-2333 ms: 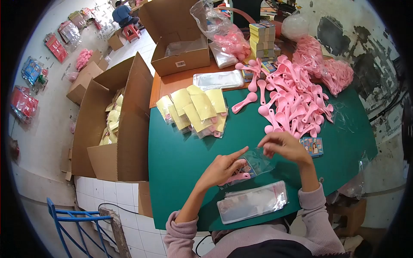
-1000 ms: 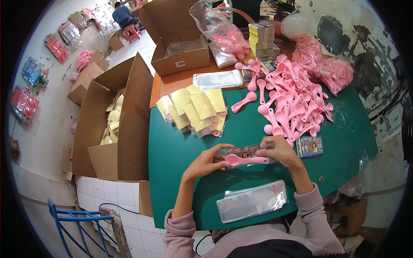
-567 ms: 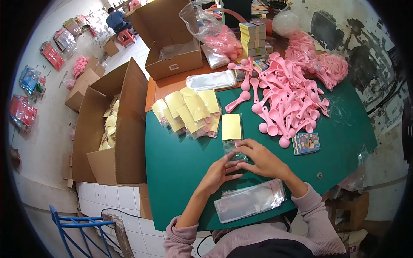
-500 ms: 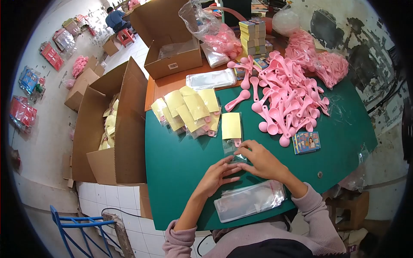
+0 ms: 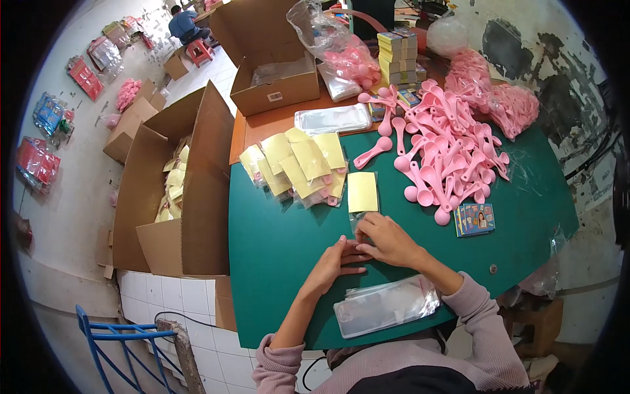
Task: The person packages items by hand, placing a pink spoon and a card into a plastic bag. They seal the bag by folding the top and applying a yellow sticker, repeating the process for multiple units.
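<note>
A clear plastic bag with a yellow card [image 5: 363, 192] in it lies flat on the green table. My right hand [image 5: 388, 241] covers the bag's lower end, its fingers bent and closed on the plastic. Beside it, my left hand [image 5: 330, 266] has its fingers stretched out and apart, the tips meeting the right fingertips at the bag's end. The hands hide that end and any pink spoon inside. Just below them lies a stack of clear plastic bags [image 5: 384, 307]. Filled bags with yellow cards [image 5: 305, 157] are piled to the upper left.
Pink measuring spoons [image 5: 446, 148] form a large heap at the right, with blue printed cards [image 5: 475, 219] in front. Left of the table stands a cardboard box [image 5: 203, 190] holding more filled bags. Another open box [image 5: 275, 92] and card stacks [image 5: 397, 56] sit behind. A person [image 5: 185, 25] sits far off.
My right hand has closed down over the bag's lower end, and my left fingertips have come up against it. The whole view has shifted slightly.
</note>
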The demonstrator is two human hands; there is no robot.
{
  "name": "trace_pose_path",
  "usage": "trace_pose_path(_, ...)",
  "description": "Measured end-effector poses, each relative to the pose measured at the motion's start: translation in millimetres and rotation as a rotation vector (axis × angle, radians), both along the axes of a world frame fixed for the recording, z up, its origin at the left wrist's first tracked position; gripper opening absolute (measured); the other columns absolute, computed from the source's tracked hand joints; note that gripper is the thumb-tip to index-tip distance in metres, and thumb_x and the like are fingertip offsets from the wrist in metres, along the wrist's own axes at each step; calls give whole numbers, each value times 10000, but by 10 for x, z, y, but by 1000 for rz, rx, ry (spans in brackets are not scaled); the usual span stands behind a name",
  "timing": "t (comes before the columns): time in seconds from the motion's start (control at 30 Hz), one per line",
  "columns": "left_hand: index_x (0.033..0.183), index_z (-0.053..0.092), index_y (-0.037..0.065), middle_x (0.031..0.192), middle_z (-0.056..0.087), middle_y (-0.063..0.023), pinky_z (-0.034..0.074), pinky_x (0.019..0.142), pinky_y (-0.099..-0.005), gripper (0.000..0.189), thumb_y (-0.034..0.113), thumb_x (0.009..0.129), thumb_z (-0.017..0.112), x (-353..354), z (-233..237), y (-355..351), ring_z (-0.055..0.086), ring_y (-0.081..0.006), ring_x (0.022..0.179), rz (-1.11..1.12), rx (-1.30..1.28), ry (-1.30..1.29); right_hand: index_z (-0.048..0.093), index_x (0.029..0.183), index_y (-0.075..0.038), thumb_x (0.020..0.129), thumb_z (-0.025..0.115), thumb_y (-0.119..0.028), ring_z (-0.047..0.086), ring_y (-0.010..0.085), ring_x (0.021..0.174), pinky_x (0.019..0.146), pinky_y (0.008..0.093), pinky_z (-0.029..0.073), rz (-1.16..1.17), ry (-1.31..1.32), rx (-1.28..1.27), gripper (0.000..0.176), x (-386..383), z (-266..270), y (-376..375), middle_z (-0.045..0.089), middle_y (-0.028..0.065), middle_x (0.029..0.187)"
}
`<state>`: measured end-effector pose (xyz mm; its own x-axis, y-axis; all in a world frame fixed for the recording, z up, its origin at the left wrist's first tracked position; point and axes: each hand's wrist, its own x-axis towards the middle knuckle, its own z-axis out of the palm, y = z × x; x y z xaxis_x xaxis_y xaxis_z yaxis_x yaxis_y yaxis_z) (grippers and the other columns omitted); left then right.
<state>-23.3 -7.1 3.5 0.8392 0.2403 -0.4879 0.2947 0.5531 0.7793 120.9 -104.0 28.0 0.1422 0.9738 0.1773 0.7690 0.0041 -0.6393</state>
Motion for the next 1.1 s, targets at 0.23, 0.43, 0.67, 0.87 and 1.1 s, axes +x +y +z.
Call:
trace_pose_path(0.23, 1104, 516, -54, 1024, 589, -143, 499, 830, -331, 515, 376, 957, 274, 67, 82, -7, 582, -215, 943, 55, -46, 21, 522, 819, -71, 722, 623, -131, 491, 259, 862, 715, 375, 358, -8, -77, -15, 152, -44, -11, -80, 499, 83, 841)
trace_pose_path(0.43, 1018, 571, -93, 938, 627, -123, 499, 785, -280, 387, 249, 937, 410, 237, -162, 174, 616, -175, 822, -106, 305, 42, 509, 800, -79, 758, 627, -180, 500, 236, 798, 683, 341, 335, 142, -188, -7, 161, -60, -7, -189, 503, 57, 806)
trace_pose_path(0.67, 975, 571, -118, 954, 624, -158, 512, 744, -259, 406, 246, 946, 392, 240, -23, 96, 628, -177, 841, 54, 182, -49, 491, 818, -69, 779, 602, -166, 474, 254, 787, 688, 352, 341, 187, 86, -63, 153, 265, 224, -336, 481, 76, 818)
trace_pose_path(0.87, 987, 565, -100, 954, 626, -154, 531, 738, -285, 467, 319, 950, 363, 146, 8, 100, 633, -197, 817, 13, 84, 21, 504, 871, -61, 746, 605, -164, 490, 252, 858, 692, 364, 375, 63, -149, 87, 191, 49, 112, -198, 482, 89, 872)
trace_pose_path(1.1, 953, 581, -80, 880, 634, -144, 535, 711, -287, 481, 353, 940, 372, 135, 49, 95, 638, -203, 768, 6, 105, 73, 507, 846, -63, 719, 619, -161, 494, 251, 844, 697, 362, 373, 52, -253, 51, 196, -37, 33, -116, 490, 89, 845)
